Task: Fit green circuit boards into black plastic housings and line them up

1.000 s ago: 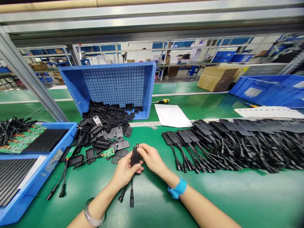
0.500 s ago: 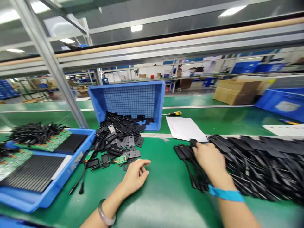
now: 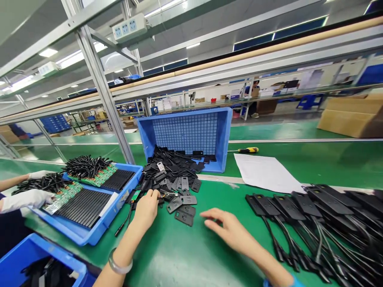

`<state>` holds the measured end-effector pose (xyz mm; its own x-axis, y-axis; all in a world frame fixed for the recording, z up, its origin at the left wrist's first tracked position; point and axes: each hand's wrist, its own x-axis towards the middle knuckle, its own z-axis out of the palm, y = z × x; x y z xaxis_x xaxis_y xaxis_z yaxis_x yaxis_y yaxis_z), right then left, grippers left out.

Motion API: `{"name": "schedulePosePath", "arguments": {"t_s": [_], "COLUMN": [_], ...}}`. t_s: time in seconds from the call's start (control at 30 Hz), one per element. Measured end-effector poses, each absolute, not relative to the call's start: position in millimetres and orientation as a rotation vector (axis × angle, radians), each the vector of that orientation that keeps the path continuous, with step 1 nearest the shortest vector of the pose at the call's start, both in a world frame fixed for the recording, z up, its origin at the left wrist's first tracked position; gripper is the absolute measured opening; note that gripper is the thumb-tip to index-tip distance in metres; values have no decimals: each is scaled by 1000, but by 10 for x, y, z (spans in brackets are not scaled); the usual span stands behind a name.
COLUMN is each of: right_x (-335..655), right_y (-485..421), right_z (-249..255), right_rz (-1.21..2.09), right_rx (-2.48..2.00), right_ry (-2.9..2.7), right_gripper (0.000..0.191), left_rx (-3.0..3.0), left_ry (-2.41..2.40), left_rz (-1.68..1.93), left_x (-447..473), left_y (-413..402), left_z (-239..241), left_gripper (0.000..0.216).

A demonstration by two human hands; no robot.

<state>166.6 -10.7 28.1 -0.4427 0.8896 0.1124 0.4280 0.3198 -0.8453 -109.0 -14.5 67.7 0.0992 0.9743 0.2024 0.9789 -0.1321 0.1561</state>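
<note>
My left hand [image 3: 146,209] reaches to the near edge of a heap of black plastic cases and flat covers [image 3: 170,167]. Its fingers are closed down among the parts, and what they pinch is hidden. Beside it lies a small green circuit board [image 3: 135,195] with a black cable. My right hand [image 3: 230,231] hovers over the green mat with fingers apart and nothing in it, just right of several loose flat covers [image 3: 184,217]. On the right, black cased units with cables [image 3: 287,207] lie in a row, apart from that hand.
A tipped blue crate [image 3: 227,139] backs the heap. At left, a co-worker's white-gloved hand [image 3: 30,199] touches boards in a blue tray [image 3: 89,237]. A blue bin [image 3: 74,275] stands below. Behind are a screwdriver [image 3: 248,150], white paper [image 3: 266,173] and a cardboard box [image 3: 350,115].
My right hand has left the row of cased units and moved left, now open. My left hand has moved left to the heap, its fingers closing there. The view has swung left.
</note>
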Motion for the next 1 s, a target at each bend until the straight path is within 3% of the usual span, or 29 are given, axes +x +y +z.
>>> {"name": "schedulePosePath", "arguments": {"t_s": [0.13, 0.27, 0.53, 0.77, 0.87, 1.0], "right_x": [1317, 1239, 1528, 1675, 1688, 1664], "right_y": [-325, -345, -180, -154, -171, -205], "right_z": [147, 112, 265, 256, 244, 217], "right_rz": [1839, 1971, 1442, 547, 326, 156], "right_rx": [-821, -737, -967, -1084, -1073, -1049], "right_ry": [-1355, -888, -1288, -1743, -1833, -1963], "right_gripper": [61, 53, 60, 32, 32, 31], "left_rx": [-2719, -2787, -2774, -2873, -2988, -2712], "left_ry": [-1862, -1810, -1897, -1944, -1976, -2004], "left_rz": [-810, -867, -996, -1629, -2173, -3050], "left_x": [-879, -865, -1086, -558, -316, -206], "left_y": [-167, 178, 680, 370, 189, 66], "left_z": [675, 559, 491, 398, 298, 193], "left_gripper": [17, 33, 41, 48, 54, 59]}}
